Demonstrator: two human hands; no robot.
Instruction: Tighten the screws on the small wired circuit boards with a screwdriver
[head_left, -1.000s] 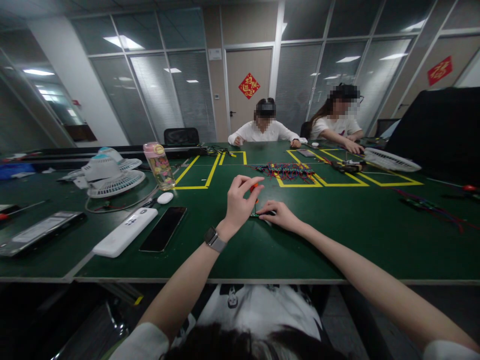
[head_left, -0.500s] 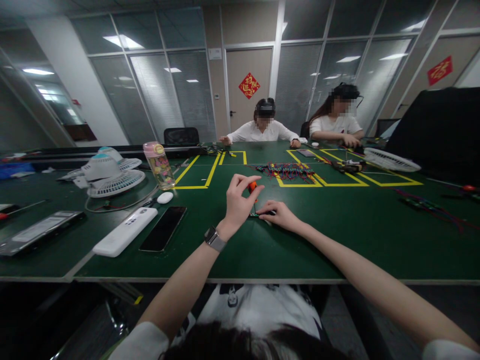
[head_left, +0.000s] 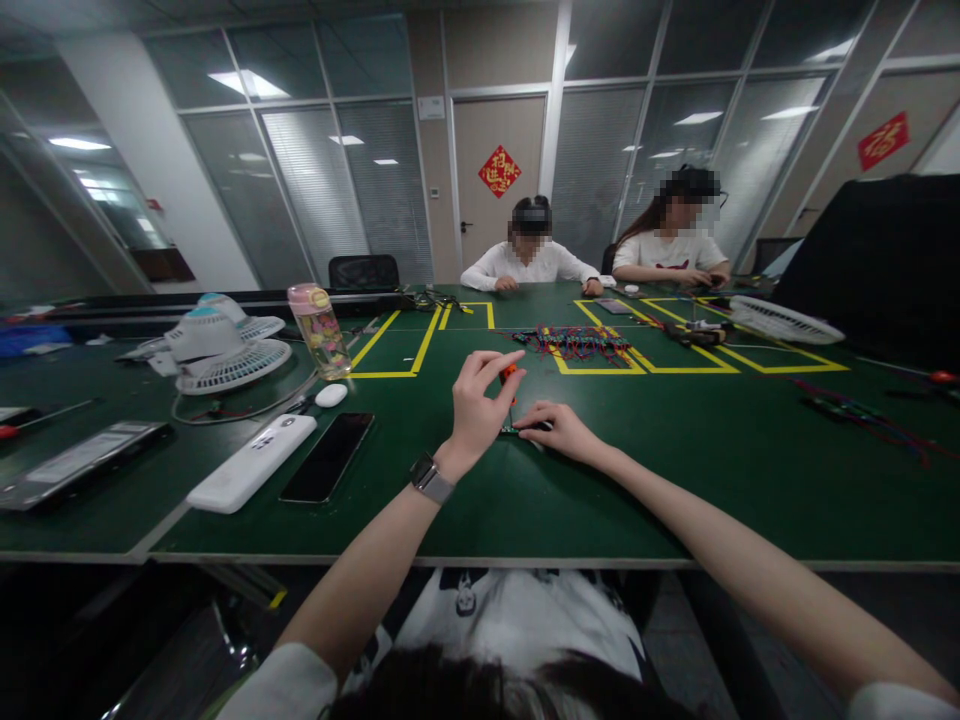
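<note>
My left hand (head_left: 477, 396), a watch on its wrist, is curled around the orange-red handle of a small screwdriver (head_left: 510, 372). The screwdriver stands upright, and its thin shaft reaches down to a small green circuit board (head_left: 509, 431) on the table. From the right, my right hand (head_left: 564, 432) rests low on the tabletop, its fingers closed on the right end of the board. A dark piece shows by those fingertips; its kind is hard to make out. My fingers hide part of the board.
Left on the green table (head_left: 450, 520) lie a phone (head_left: 328, 458), a white power bank (head_left: 253, 464), a white case (head_left: 331, 396), a bottle (head_left: 320, 332) and fans (head_left: 232, 365). Wired boards (head_left: 574, 343) lie ahead, more boards (head_left: 847, 408) right. Two people sit opposite.
My left fingers have shifted slightly about the screwdriver handle; my right hand stays put. Across the table, one person's outstretched hand has drawn inward, and the other person's hands have moved a little.
</note>
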